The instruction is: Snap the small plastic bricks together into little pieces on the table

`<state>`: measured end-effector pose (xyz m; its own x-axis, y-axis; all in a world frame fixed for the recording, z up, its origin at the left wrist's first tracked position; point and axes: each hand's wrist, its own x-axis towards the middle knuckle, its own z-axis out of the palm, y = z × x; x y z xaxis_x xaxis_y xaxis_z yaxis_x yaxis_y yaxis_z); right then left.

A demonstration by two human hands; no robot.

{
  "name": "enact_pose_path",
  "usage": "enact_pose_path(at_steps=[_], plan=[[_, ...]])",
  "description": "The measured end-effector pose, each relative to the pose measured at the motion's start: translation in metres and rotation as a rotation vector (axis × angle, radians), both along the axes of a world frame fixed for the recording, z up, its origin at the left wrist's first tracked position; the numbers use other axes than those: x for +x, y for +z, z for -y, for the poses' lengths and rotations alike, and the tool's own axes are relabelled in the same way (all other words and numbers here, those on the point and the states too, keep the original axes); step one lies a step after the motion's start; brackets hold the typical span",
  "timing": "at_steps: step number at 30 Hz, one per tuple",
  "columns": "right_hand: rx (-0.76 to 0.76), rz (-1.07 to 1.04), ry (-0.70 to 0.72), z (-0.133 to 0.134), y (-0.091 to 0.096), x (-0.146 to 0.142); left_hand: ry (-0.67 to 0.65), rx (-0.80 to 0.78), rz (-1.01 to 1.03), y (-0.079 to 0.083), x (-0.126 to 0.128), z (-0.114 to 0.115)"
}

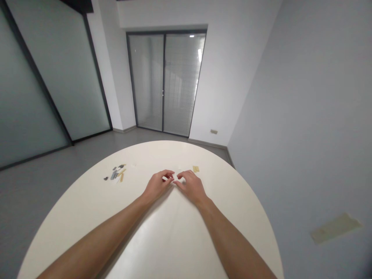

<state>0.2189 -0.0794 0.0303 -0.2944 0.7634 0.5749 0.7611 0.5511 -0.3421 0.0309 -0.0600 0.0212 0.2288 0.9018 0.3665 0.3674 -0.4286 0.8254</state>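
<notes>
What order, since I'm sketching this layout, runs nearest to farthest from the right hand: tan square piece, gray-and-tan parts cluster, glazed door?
1. tan square piece: on the table, just beyond the right hand.
2. gray-and-tan parts cluster: on the table's left side.
3. glazed door: across the room, past the table.

Left hand (pixel 157 185) curls beside right hand (pixel 192 187) above a round white table (pixel 174 240).
</notes>
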Motion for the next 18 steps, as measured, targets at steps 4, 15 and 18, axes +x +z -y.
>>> enact_pose_path(at_steps=[4, 15, 18], plan=[[0.004, 0.0, 0.004, -0.0002, -0.0001, 0.0, -0.007, 0.005, 0.001, 0.0005, 0.0003, 0.0004], [0.04, -0.014, 0.002, -0.0019, -0.0026, 0.0, -0.013, 0.026, -0.02, -0.0003, 0.0003, 0.0012], [0.042, -0.022, -0.005, -0.0022, -0.0026, -0.0001, -0.016, 0.026, -0.031, 0.0008, 0.0005, 0.002]])
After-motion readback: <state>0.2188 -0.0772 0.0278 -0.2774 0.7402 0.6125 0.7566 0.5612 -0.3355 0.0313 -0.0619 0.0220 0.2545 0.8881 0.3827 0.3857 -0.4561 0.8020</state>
